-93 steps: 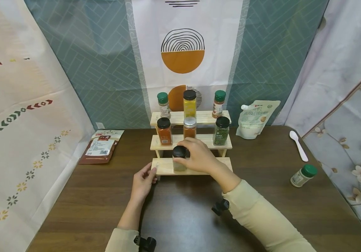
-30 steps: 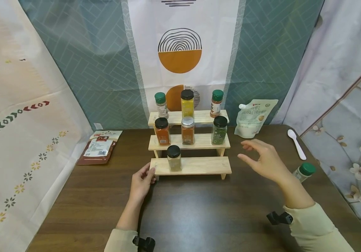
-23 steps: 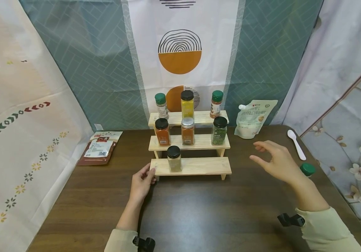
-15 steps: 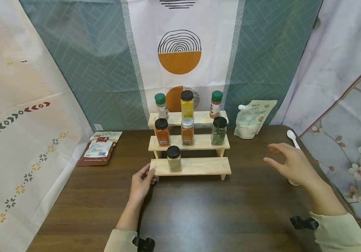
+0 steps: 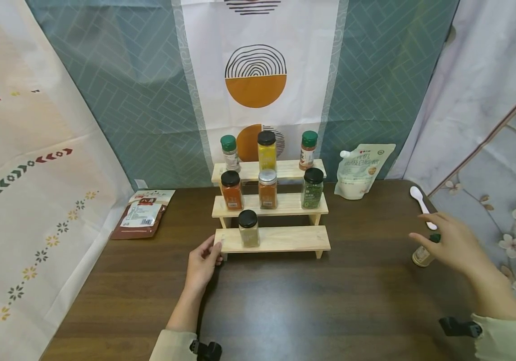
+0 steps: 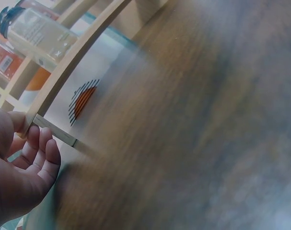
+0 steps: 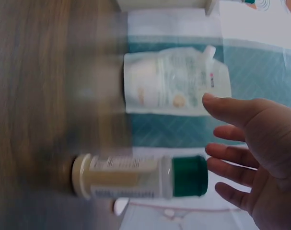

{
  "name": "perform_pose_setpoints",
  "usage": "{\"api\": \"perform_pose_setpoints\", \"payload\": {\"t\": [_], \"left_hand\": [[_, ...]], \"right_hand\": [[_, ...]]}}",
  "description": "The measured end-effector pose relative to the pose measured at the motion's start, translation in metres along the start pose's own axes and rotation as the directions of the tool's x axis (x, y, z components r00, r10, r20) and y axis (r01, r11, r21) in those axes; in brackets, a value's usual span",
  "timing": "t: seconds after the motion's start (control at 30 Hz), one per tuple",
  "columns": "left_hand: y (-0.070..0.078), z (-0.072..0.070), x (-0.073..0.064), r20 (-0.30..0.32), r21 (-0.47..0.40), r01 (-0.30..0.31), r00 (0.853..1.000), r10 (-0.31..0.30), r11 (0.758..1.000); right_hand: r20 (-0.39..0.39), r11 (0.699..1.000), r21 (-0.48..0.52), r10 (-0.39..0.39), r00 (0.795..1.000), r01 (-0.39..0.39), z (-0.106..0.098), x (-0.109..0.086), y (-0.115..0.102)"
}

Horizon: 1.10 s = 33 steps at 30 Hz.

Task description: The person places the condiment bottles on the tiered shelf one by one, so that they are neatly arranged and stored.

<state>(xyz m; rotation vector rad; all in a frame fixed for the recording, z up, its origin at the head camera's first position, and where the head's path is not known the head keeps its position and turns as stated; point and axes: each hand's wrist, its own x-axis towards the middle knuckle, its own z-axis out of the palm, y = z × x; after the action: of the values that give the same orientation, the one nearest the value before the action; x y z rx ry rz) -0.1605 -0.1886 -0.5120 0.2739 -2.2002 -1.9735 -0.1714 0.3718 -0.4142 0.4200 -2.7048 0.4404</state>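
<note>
My left hand [image 5: 201, 265] grips the left end of the lowest step of a wooden tiered spice rack [image 5: 296, 238]; the left wrist view shows thumb and curled fingers at the board's end. A black-lidded spice jar [image 5: 249, 232] with pale contents stands upright on that step. At the table's right side, my right hand [image 5: 458, 245] reaches over a green-capped spice jar [image 5: 421, 256], partly covering it in the head view. Seen from the right wrist, this jar [image 7: 131, 177] stands upright, and the spread, relaxed fingers are right beside its cap, not wrapped around it.
Three jars stand on the middle step, including a silver-lidded jar [image 5: 267, 190]; three more stand on top. A white spouted pouch [image 5: 360, 173] stands right of the rack. Behind the right hand lies a white spoon [image 5: 419, 198]. A brown packet [image 5: 143, 215] lies at left.
My right hand has let go of the pale black-lidded jar, which now stands further left on the lowest step, and has moved right to the green-capped jar. My left hand stays at the rack.
</note>
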Motion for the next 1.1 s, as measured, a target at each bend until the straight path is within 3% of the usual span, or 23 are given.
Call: {"api": "perform_pose_setpoints", "payload": {"t": [0.23, 0.57, 1.1], "left_hand": [[-0.001, -0.001, 0.0, 0.007, 0.011, -0.005, 1.0, 0.005, 1.0], [-0.001, -0.001, 0.0, 0.001, 0.021, -0.011, 1.0, 0.011, 1.0], [0.0, 0.0, 0.0, 0.006, 0.018, -0.005, 1.0, 0.005, 1.0]], "right_hand": [[0.02, 0.999, -0.047, 0.022, 1.0, -0.021, 0.0, -0.013, 0.019], [0.042, 1.0, -0.014, 0.019, 0.999, -0.018, 0.0, -0.025, 0.033], [-0.011, 1.0, 0.011, 0.021, 1.0, -0.021, 0.004, -0.027, 0.03]]}}
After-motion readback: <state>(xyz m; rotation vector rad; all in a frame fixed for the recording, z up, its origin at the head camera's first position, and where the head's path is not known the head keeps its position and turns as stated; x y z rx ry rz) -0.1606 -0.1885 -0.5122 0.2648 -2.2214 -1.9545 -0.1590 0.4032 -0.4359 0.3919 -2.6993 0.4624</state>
